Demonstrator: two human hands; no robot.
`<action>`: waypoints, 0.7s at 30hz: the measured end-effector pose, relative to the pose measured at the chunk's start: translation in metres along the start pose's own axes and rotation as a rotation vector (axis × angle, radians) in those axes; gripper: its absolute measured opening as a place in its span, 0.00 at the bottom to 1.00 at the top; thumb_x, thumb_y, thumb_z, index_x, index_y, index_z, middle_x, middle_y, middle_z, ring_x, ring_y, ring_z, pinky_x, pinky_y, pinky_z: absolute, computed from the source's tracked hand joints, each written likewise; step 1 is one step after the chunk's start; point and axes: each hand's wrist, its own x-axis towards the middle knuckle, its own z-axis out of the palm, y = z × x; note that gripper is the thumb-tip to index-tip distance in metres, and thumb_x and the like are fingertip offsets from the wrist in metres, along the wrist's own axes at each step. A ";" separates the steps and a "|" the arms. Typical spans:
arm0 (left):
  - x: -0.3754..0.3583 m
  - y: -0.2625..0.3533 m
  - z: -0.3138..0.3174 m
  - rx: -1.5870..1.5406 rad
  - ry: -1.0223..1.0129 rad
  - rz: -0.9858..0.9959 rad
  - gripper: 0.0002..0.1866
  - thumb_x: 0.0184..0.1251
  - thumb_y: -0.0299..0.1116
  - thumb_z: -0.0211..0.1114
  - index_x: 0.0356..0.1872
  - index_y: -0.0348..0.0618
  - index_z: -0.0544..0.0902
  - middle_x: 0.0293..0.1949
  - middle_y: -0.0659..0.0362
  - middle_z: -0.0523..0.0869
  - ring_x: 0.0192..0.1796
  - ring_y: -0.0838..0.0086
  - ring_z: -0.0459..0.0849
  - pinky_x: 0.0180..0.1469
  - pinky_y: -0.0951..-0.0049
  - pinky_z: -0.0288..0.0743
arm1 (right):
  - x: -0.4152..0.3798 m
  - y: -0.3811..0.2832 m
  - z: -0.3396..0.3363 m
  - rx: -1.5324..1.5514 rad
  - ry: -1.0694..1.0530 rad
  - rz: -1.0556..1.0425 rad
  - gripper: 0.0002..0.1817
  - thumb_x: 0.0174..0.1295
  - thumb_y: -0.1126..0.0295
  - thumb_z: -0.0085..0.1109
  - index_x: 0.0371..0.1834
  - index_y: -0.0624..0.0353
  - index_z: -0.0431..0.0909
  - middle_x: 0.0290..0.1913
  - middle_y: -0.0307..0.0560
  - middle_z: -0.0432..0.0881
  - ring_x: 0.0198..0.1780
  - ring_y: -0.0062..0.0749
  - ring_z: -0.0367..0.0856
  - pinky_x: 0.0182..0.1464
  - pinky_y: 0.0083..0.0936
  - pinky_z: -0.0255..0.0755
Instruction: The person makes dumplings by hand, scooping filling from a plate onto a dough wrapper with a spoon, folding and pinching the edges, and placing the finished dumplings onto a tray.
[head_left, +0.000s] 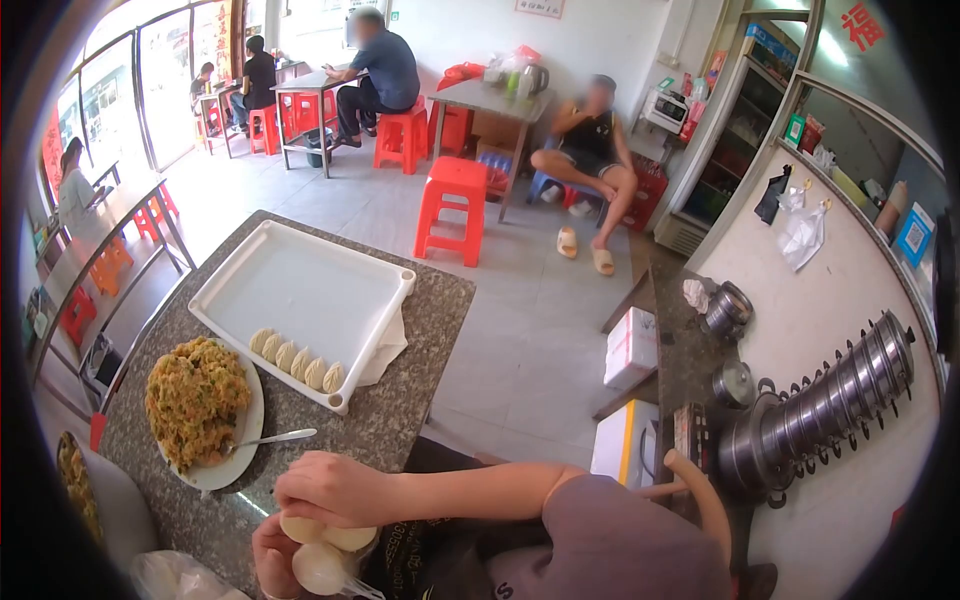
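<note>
My right hand (330,490) reaches in from the right, its fingers bent down and pressed together on a pale round dough piece (302,528). Below it, my left hand (275,557) curls its fingers at the left edge of the same dough; its fingertips are partly hidden. More pale rounds (320,570) lie just beside the hands. Up and left of them sits a plate (254,428) heaped with chopped yellow-green filling (198,400), with a metal spoon (285,437) resting in it. A white tray (300,270) holds a row of several pleated dumplings (300,362) along its near side.
The speckled tabletop (425,300) carries the tray. A large pot (115,500) and a plastic bag (180,578) are at lower left. Stacked steamers (830,405) stand at right. Red stools (452,205) and several seated people (378,75) are beyond.
</note>
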 end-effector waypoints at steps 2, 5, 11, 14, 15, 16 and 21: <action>0.006 -0.002 0.016 -0.009 0.032 0.049 0.27 0.67 0.45 0.60 0.57 0.32 0.72 0.51 0.49 0.80 0.53 0.63 0.80 0.55 0.63 0.74 | 0.008 0.004 0.009 -0.008 0.034 -0.025 0.07 0.58 0.68 0.59 0.32 0.58 0.72 0.32 0.46 0.76 0.37 0.42 0.76 0.43 0.35 0.69; 0.007 -0.005 0.006 -0.014 0.142 0.090 0.16 0.70 0.35 0.58 0.52 0.33 0.75 0.44 0.52 0.84 0.46 0.69 0.84 0.49 0.69 0.78 | 0.018 0.009 0.020 -0.016 0.071 -0.063 0.07 0.58 0.68 0.59 0.32 0.59 0.72 0.30 0.46 0.77 0.36 0.43 0.76 0.42 0.35 0.69; 0.015 0.003 0.012 -0.075 0.410 0.106 0.15 0.70 0.36 0.59 0.51 0.36 0.76 0.43 0.55 0.84 0.44 0.74 0.84 0.45 0.71 0.80 | 0.013 0.012 -0.007 0.038 0.186 0.051 0.06 0.60 0.70 0.59 0.35 0.61 0.75 0.33 0.45 0.80 0.38 0.38 0.80 0.43 0.32 0.73; 0.014 0.003 0.004 -0.140 0.512 0.075 0.15 0.70 0.37 0.58 0.52 0.40 0.76 0.43 0.57 0.85 0.43 0.77 0.84 0.41 0.73 0.81 | 0.008 0.002 -0.070 0.111 0.362 0.408 0.05 0.62 0.72 0.59 0.37 0.60 0.77 0.34 0.43 0.81 0.39 0.27 0.81 0.44 0.25 0.73; 0.014 0.003 0.002 -0.169 0.561 0.053 0.15 0.71 0.38 0.58 0.53 0.43 0.76 0.43 0.59 0.85 0.43 0.78 0.84 0.39 0.74 0.81 | -0.003 0.020 -0.094 -0.083 0.456 0.274 0.27 0.64 0.71 0.56 0.66 0.60 0.64 0.38 0.43 0.79 0.42 0.28 0.79 0.51 0.27 0.72; 0.013 0.002 0.001 -0.174 0.560 0.053 0.15 0.71 0.38 0.58 0.53 0.43 0.76 0.43 0.59 0.85 0.43 0.78 0.84 0.39 0.74 0.81 | -0.014 0.044 -0.125 -0.182 0.606 0.077 0.32 0.68 0.68 0.54 0.72 0.60 0.53 0.38 0.44 0.79 0.41 0.26 0.78 0.51 0.24 0.71; 0.013 -0.007 -0.005 -0.236 0.745 0.051 0.18 0.72 0.42 0.56 0.57 0.46 0.76 0.45 0.62 0.85 0.44 0.78 0.85 0.41 0.76 0.81 | -0.028 -0.042 -0.255 -0.091 1.366 -0.298 0.35 0.71 0.61 0.50 0.76 0.54 0.45 0.40 0.43 0.77 0.36 0.21 0.72 0.42 0.21 0.70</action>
